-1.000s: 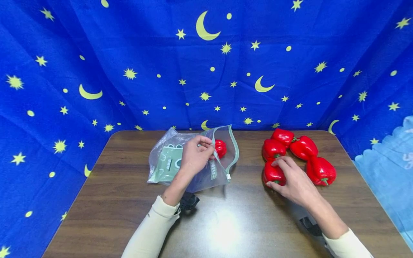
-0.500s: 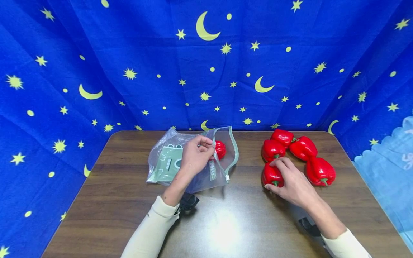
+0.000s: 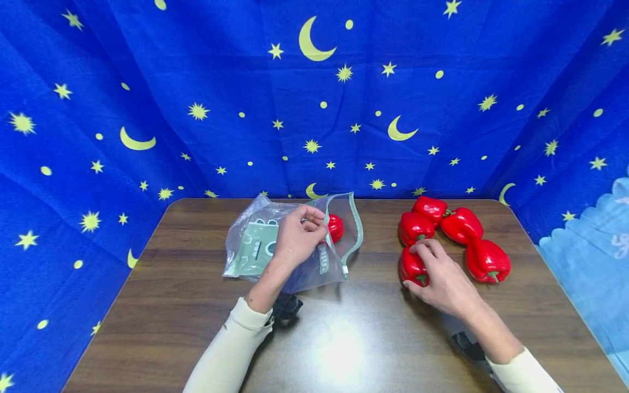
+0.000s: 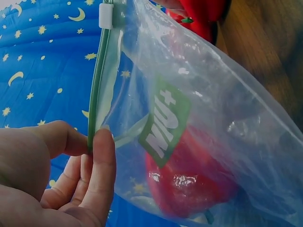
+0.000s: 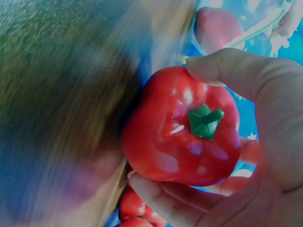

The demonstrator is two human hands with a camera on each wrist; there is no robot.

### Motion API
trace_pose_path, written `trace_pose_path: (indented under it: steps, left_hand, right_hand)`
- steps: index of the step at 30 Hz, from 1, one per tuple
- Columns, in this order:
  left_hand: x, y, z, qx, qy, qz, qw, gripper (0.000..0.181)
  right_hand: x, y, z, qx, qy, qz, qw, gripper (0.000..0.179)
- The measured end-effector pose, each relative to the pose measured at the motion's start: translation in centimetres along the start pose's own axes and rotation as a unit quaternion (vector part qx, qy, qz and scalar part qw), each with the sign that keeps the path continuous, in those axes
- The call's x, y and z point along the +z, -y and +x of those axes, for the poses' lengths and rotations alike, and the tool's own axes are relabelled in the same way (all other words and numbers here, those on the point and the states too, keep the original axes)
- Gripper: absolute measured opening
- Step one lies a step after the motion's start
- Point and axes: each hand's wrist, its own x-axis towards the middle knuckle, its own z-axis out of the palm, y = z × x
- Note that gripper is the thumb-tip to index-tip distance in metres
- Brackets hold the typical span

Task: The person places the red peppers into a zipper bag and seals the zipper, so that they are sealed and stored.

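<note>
My left hand [image 3: 301, 234] pinches the green zip edge of a clear plastic zip bag [image 4: 246, 118] between thumb and fingers, holding its mouth apart. One red bell pepper [image 4: 189, 179] lies inside the bag, behind a green printed label. The white slider [image 4: 106, 16] sits at one end of the zip. At the right, my right hand [image 3: 444, 278] grips another red bell pepper [image 5: 180, 132], thumb on one side and fingers round the other, its green stem facing the wrist camera. Several more red bell peppers [image 3: 462, 225] stand close behind that hand.
The brown wooden table [image 3: 373, 327] ends at the back against a blue curtain [image 3: 236, 87] with yellow moons and stars. A light-blue scalloped cloth [image 3: 594, 262] hangs at the right edge. Bare wood lies between the bag and the peppers.
My right hand and the pepper in it have shifted slightly left, and the pepper has turned a little. The left hand stays on the bag, whose mouth has barely moved.
</note>
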Motion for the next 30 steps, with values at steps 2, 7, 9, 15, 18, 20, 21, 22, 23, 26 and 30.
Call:
trace_pose_path:
  steps: [2, 7, 9, 15, 18, 20, 21, 22, 23, 26, 30]
  left_hand:
    - [-0.02, 0.03, 0.02, 0.004, 0.002, -0.002, 1.0000, 0.021]
    - [-0.03, 0.13, 0.09, 0.007, 0.003, -0.006, 1.0000, 0.023]
    - [-0.04, 0.15, 0.14, 0.011, 0.000, 0.000, 0.9999, 0.023]
    - [-0.11, 0.15, 0.22, 0.016, -0.004, 0.011, 0.9998, 0.025]
    - [-0.11, 0.14, 0.20, 0.014, -0.002, 0.010, 0.9999, 0.025]
    - [-0.11, 0.12, 0.20, 0.012, -0.001, 0.010, 0.9999, 0.026]
    - [-0.12, 0.12, 0.20, 0.011, -0.001, 0.010, 0.9999, 0.026]
    - [-0.12, 0.11, 0.18, 0.010, 0.000, 0.010, 0.9999, 0.026]
    - [-0.12, 0.11, 0.18, 0.010, 0.000, 0.010, 0.9999, 0.027]
    - [-0.17, 0.04, 0.17, 0.009, 0.000, 0.010, 0.9999, 0.026]
    - [-0.22, -0.02, 0.15, 0.009, 0.000, 0.010, 0.9999, 0.026]
  right_hand:
    - [-0.04, 0.02, 0.03, 0.000, 0.006, 0.000, 1.0000, 0.073]
    - [0.01, -0.02, 0.05, -0.004, 0.006, 0.000, 1.0000, 0.072]
    - [0.10, -0.08, 0.06, -0.011, 0.001, 0.001, 0.9999, 0.071]
    - [0.52, -0.28, 0.20, -0.036, -0.023, -0.002, 0.9991, 0.066]
    - [0.62, -0.28, 0.23, -0.042, -0.034, -0.004, 0.9985, 0.064]
    - [0.59, -0.22, 0.23, -0.040, -0.041, -0.001, 0.9984, 0.064]
    - [0.55, -0.15, 0.22, -0.036, -0.043, 0.001, 0.9984, 0.065]
    - [0.50, -0.08, 0.20, -0.032, -0.045, 0.005, 0.9985, 0.066]
    - [0.45, 0.02, 0.18, -0.026, -0.046, 0.011, 0.9985, 0.067]
    - [0.23, 0.32, 0.13, -0.013, -0.050, 0.028, 0.9983, 0.070]
    - [0.02, 0.65, 0.20, -0.011, -0.060, 0.049, 0.9969, 0.071]
